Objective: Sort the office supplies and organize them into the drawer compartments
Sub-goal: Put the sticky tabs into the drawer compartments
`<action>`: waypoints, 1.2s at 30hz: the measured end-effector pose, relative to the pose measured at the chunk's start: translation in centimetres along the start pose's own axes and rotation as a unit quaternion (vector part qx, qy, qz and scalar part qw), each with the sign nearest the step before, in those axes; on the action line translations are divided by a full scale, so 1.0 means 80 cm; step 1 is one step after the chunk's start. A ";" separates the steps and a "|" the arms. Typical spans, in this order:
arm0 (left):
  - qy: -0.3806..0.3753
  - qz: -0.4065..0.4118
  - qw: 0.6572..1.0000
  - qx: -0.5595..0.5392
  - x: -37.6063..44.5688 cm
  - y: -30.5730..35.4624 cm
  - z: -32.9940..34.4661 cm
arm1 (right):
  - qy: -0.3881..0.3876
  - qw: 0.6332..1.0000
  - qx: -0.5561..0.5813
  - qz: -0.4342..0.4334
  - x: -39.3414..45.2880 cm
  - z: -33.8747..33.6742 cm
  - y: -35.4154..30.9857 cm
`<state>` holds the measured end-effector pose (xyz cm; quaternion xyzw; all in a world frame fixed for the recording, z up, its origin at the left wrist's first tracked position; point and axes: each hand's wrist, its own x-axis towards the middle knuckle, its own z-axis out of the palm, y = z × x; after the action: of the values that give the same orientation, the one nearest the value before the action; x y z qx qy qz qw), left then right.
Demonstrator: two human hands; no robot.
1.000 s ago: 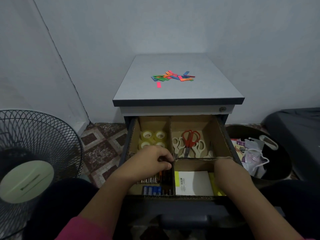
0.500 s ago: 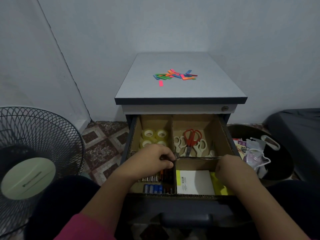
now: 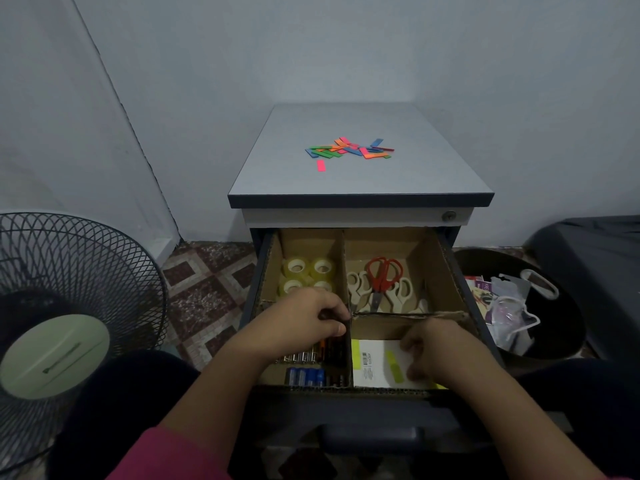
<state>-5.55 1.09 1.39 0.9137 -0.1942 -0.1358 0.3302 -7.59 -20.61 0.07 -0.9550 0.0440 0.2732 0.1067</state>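
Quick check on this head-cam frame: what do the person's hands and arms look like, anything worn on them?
Both hands are bare: no gloves, rings, watch or bands show on the left hand or the right hand. The forearms are uncovered too. The one piece of clothing on the arms in view is a pink fabric sleeve on the left arm, ending above the forearm at the frame's bottom edge. The right arm's sleeve is barely in frame.

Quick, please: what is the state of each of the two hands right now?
Left hand: fingers curled, pinching the cardboard divider.
Right hand: fingers curled over the white pad; a grip cannot be told.
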 end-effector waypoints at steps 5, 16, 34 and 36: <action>0.004 -0.003 1.000 -0.004 0.000 0.001 0.001 | 0.061 0.997 -0.015 -0.036 -0.001 0.014 -0.009; 0.006 -0.002 1.000 -0.013 0.000 0.003 0.001 | 0.061 0.996 -0.028 -0.056 0.000 0.019 -0.024; 0.016 -0.009 1.000 -0.021 0.002 0.002 0.004 | 0.116 0.981 -0.095 -0.124 0.005 0.027 -0.039; 0.015 -0.013 0.999 -0.024 0.003 0.002 0.004 | 0.124 0.979 -0.094 -0.134 0.006 0.028 -0.039</action>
<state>-5.52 0.71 1.23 0.9098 -0.1739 -0.1306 0.3536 -7.90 -17.07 -1.47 -0.9845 -0.0972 0.1389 0.0457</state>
